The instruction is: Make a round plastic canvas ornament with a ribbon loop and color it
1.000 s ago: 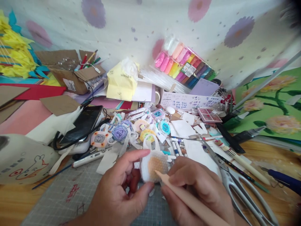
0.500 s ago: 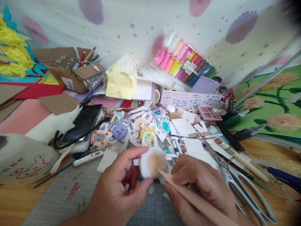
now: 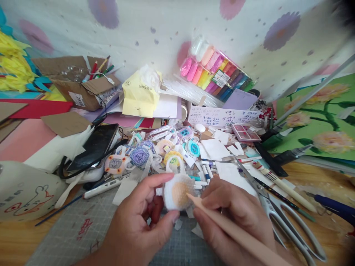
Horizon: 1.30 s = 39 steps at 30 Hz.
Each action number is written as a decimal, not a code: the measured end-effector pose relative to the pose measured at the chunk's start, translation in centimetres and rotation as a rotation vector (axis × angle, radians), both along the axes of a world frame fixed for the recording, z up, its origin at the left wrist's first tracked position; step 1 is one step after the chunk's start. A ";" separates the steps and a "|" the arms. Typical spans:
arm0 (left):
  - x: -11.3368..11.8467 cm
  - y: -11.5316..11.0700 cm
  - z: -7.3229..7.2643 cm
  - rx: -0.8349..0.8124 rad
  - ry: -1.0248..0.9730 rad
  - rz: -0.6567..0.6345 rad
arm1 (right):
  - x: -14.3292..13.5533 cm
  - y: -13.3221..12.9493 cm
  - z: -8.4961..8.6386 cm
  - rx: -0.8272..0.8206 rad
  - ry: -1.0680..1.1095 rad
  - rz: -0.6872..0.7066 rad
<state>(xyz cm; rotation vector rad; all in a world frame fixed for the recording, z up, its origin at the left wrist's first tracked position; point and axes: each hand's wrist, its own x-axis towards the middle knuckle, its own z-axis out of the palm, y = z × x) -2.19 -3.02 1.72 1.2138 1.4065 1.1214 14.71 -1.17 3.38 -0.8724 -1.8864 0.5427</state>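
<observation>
My left hand (image 3: 141,218) pinches a small white textured, bag-shaped piece (image 3: 170,194) by its left side, thumb below and forefinger above. A white loop stands up from its top, and a round tan-orange patch colours its middle and right. In my right hand (image 3: 235,212) is a peach-coloured marker (image 3: 222,223), gripped like a pen. Its tip meets the right part of the patch or hovers just over it; I cannot tell which. Behind the piece lies a heap of similar small coloured bag shapes, among them a purple one (image 3: 140,156) and a turquoise one (image 3: 192,147).
Scissors (image 3: 291,225) lie right of my right hand, near brushes and a blue-handled tool (image 3: 334,207). A grey cutting mat (image 3: 69,229) is underneath. A phone (image 3: 95,147) and a white marker (image 3: 102,187) lie left. Coloured clay packs (image 3: 219,70) lean at the back.
The marker tip has shifted slightly up on the patch, whose tan colour looks a little wider. The whole view has moved slightly; my left hand keeps its hold.
</observation>
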 end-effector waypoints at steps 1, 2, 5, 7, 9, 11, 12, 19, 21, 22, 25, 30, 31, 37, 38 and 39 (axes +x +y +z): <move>0.0 0.0 -0.1 0.000 -0.008 -0.002 | 0.1 0.0 0.0 -0.007 0.016 -0.014; 0.0 0.0 -0.1 0.001 -0.019 -0.004 | 0.2 0.0 0.0 -0.020 0.039 -0.024; 0.1 0.1 -0.2 -0.002 -0.060 -0.004 | 0.4 0.0 0.1 -0.053 0.122 -0.025; 0.1 0.2 -0.2 -0.007 -0.076 0.003 | 0.4 0.0 0.1 -0.068 0.131 -0.030; 0.2 0.2 -0.2 -0.011 -0.077 0.009 | 0.3 0.0 0.1 -0.044 0.069 -0.028; 0.2 0.2 0.0 -0.014 -0.070 0.011 | 0.1 0.0 0.2 -0.013 0.001 -0.016; 0.2 0.3 0.0 -0.016 -0.063 0.011 | 0.0 -0.1 0.2 0.001 -0.014 -0.001; 0.1 0.2 0.0 -0.025 -0.058 -0.010 | 0.0 -0.1 0.1 0.001 0.003 -0.016; 0.1 0.2 -0.1 -0.024 -0.057 -0.023 | 0.2 0.0 0.1 -0.008 0.021 -0.031; 0.1 0.2 -0.1 -0.021 -0.052 -0.028 | 0.2 0.0 0.1 -0.010 0.035 -0.032; -0.1 0.1 -0.2 -0.020 -0.034 -0.035 | 0.3 0.1 0.2 -0.010 0.052 -0.045; -0.5 0.1 -0.3 -0.015 0.011 -0.072 | 0.2 0.1 0.3 0.006 -0.004 -0.043; -0.5 0.1 -0.2 -0.013 0.012 -0.066 | 0.1 0.1 0.3 0.010 -0.001 -0.036; -0.2 0.1 0.0 0.001 0.013 -0.025 | 0.1 -0.2 0.3 -0.004 -0.004 0.001; -0.2 0.1 0.0 0.003 0.013 -0.021 | 0.1 -0.2 0.2 -0.007 0.002 -0.002; -0.2 0.1 0.0 0.003 0.010 -0.019 | 0.1 -0.2 0.2 -0.010 0.009 -0.008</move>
